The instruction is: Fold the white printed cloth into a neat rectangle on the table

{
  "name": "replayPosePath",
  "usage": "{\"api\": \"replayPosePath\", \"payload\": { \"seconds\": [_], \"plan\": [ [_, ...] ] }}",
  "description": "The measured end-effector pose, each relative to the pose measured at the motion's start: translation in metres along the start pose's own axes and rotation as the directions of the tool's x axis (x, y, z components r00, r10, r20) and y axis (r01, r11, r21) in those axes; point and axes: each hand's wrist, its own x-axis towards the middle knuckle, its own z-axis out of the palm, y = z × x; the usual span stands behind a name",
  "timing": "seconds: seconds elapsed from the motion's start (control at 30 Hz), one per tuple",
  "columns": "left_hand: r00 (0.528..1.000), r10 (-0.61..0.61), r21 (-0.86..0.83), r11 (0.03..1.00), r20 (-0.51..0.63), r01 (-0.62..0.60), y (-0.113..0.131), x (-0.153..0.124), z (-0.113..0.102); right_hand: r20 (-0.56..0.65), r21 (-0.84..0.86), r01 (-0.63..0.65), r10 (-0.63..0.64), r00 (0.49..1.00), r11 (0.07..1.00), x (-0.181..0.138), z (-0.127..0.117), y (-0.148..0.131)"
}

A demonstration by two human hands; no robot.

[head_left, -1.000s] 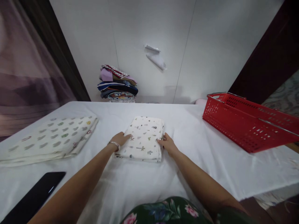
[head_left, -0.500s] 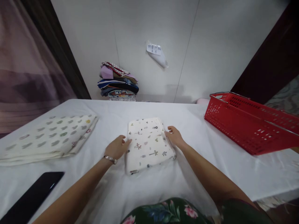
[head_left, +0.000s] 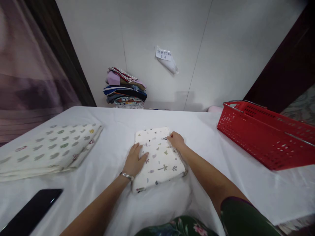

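A small folded white cloth with tiny coloured prints (head_left: 158, 158) lies in the middle of the white-covered table (head_left: 209, 154), turned a little clockwise. My left hand (head_left: 135, 160) rests flat on its left side, fingers stretched out; a bracelet is on that wrist. My right hand (head_left: 175, 140) is at the cloth's far right edge, fingers curled down onto the fabric there. Whether they pinch the edge or only press on it does not show.
A larger folded white cloth with green and grey prints (head_left: 49, 147) lies at the left. A dark phone (head_left: 31, 211) sits at the near left corner. A red plastic basket (head_left: 265, 134) stands at the right. A pile of folded clothes (head_left: 125, 88) sits against the back wall.
The small folded cloth has been turned clockwise. My left hand moved from its left edge onto its top; my right hand slid up to the far right edge.
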Motion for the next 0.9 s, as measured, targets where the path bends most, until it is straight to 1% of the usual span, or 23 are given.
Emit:
{"api": "replayPosePath", "payload": {
  "seconds": [0.1,0.17,0.27,0.4,0.57,0.67,0.77,0.9],
  "plan": [
    [1.0,-0.004,-0.035,0.999,-0.018,0.003,-0.004,0.0,0.002,-0.042,0.023,0.015,-0.014,0.999,1.0,0.001,0.001,0.001],
    [1.0,0.015,-0.044,0.999,-0.007,-0.015,-0.006,0.0,0.003,-0.07,0.058,-0.017,0.021,0.997,0.998,0.0,0.002,0.003],
    [0.999,0.035,-0.038,0.999,0.002,-0.035,-0.008,0.0,0.005,-0.044,0.085,-0.076,0.08,0.996,0.993,0.0,0.004,0.008],
    [1.0,0.026,-0.035,0.999,-0.013,-0.026,-0.009,-0.001,0.006,-0.025,0.082,-0.061,0.063,0.998,0.995,0.004,0.004,0.008],
    [1.0,0.014,-0.041,0.999,-0.004,-0.014,-0.008,-0.001,0.005,-0.021,0.049,-0.053,0.054,0.998,0.997,0.019,0.002,-0.004],
    [1.0,0.013,-0.051,0.999,-0.006,-0.014,-0.011,-0.001,0.005,-0.044,0.027,-0.036,0.037,0.998,0.999,0.028,0.003,-0.009],
    [1.0,0.028,-0.062,0.998,-0.004,-0.028,-0.013,-0.002,0.005,-0.085,0.028,-0.046,0.048,0.995,0.999,0.032,0.005,-0.007],
    [1.0,0.03,-0.09,0.995,0.005,-0.03,-0.015,-0.001,0.006,-0.067,0.012,-0.077,0.078,0.995,0.997,0.033,0.01,0.001]
  ]
}}
